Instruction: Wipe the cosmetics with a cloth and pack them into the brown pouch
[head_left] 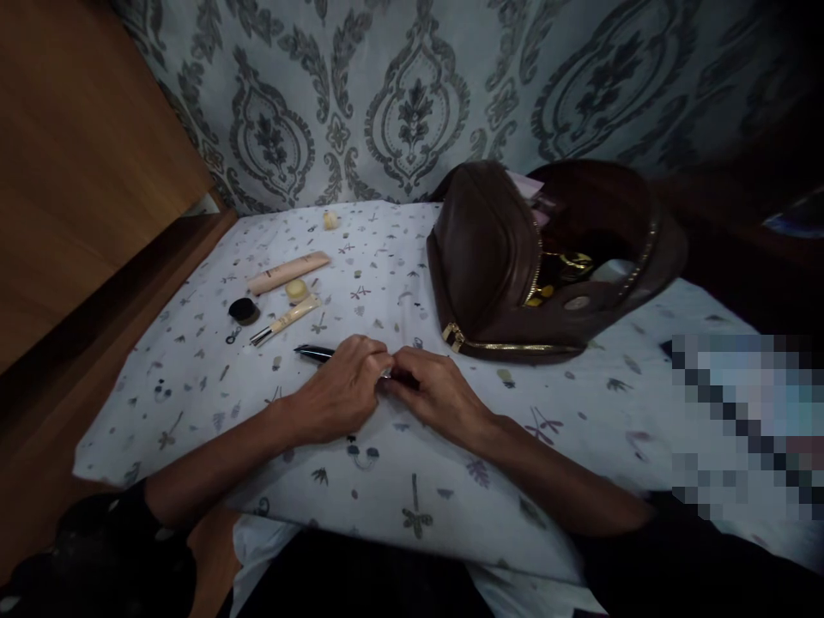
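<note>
Fingers of my left hand (344,390) curl inward and appear to pinch a small shiny piece (386,373), right where my two hands meet. Those of my right hand (444,395) bend in against it from the other side; whether they grip it too, I cannot tell, as the gap under them is dark. A slim black tube (314,353) pokes out beyond my left knuckles, its tip pointing away to the left; my hand hides the rest, so I cannot tell if it joins the shiny piece.

I judge the piece to be light, stiff and rather slippery, best taken by its sides between thumb and fingertip, without much squeezing. The tube looks hard and smooth too, easiest to hold around its middle.

Both my wrists sit low over the printed cloth (360,536), backs of the hands up, forearms slanting in from either side.

Past my left fingers lie a cream tube (293,319), a small yellow pot (297,290), a peach tube (289,273) and a black lid (243,310). Beyond my right fingers, a brown bag (486,249) stands unzipped.
</note>
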`<state>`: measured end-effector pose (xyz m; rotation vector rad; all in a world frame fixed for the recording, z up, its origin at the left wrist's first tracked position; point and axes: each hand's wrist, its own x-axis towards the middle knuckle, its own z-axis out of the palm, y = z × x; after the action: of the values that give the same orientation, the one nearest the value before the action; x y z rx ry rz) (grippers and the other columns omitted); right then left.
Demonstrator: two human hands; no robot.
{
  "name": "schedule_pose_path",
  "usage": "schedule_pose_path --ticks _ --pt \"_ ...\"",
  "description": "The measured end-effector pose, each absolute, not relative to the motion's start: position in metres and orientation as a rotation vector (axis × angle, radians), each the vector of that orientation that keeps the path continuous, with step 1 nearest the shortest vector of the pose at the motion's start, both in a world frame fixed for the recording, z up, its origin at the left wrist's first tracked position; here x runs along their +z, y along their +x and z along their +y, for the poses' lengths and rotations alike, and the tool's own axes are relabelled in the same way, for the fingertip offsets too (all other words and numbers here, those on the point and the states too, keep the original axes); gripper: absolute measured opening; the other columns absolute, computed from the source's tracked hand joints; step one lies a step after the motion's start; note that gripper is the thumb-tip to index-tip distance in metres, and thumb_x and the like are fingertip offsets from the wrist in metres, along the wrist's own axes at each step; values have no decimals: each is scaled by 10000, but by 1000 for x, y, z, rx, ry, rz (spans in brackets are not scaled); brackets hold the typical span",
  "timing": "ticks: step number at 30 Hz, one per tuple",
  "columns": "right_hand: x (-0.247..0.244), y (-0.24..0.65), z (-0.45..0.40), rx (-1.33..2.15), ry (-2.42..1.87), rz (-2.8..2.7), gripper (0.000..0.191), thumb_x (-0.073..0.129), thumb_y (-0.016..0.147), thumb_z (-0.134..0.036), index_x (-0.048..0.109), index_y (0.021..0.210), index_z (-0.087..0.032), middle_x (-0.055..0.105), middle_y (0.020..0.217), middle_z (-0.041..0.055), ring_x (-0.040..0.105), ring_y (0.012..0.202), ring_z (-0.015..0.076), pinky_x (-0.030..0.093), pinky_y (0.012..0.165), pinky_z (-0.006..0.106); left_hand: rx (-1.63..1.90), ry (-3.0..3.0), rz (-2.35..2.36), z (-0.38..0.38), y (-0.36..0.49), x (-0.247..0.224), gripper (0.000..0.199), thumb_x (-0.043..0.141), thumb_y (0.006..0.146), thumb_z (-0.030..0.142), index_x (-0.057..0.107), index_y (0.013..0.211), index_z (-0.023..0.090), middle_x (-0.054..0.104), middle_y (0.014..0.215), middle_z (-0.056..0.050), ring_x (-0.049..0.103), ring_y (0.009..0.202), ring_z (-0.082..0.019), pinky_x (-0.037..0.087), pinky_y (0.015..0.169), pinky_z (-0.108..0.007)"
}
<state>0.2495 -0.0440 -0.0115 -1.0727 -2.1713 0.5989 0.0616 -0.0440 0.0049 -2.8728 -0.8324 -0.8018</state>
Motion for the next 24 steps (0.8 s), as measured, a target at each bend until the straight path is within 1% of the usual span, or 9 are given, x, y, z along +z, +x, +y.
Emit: schedule_pose_path --ticks 3,7,11,17,24 --pt "-10 250 -44 596 -1058 -2183 87 621 857 -160 599 778 -192 647 745 16 578 669 149 436 623 262 -666 -2931 -933 -44 52 3 263 308 977 112 472 1178 151 604 1147 -120 564 1083 -215 515 939 -408" --pt "-9 251 -44 627 -1047 -2171 41 605 879 -185 646 882 -192 684 812 34 611 719 162 463 656 272 -456 -2980 -923 -43 35 12 299 283 1019 181 511 1211 168 638 1191 -111 597 1122 -209 526 960 -409" --pt "-9 250 -45 642 -1069 -2175 68 616 884 -192 667 929 -192 693 829 35 624 734 162 468 659 267 -475 -2892 -920 -41 13 14 292 316 1019 172 513 1234 159 645 1219 -126 605 1141 -209 543 952 -385" --pt "-9 251 -45 632 -1069 -2170 97 589 900 -203 669 954 -189 692 850 47 629 734 168 476 646 276 -439 -2811 -981 -41 -20 13 303 372 996 130 509 1266 122 624 1235 -184 605 1158 -242 547 949 -415" --pt "-10 250 -45 629 -1054 -2143 107 565 920 -230 659 962 -200 678 841 43 627 741 170 485 643 284 -353 -2734 -1213 -41 -50 19 346 350 972 114 486 1288 155 602 1235 -173 589 1141 -264 542 933 -471"
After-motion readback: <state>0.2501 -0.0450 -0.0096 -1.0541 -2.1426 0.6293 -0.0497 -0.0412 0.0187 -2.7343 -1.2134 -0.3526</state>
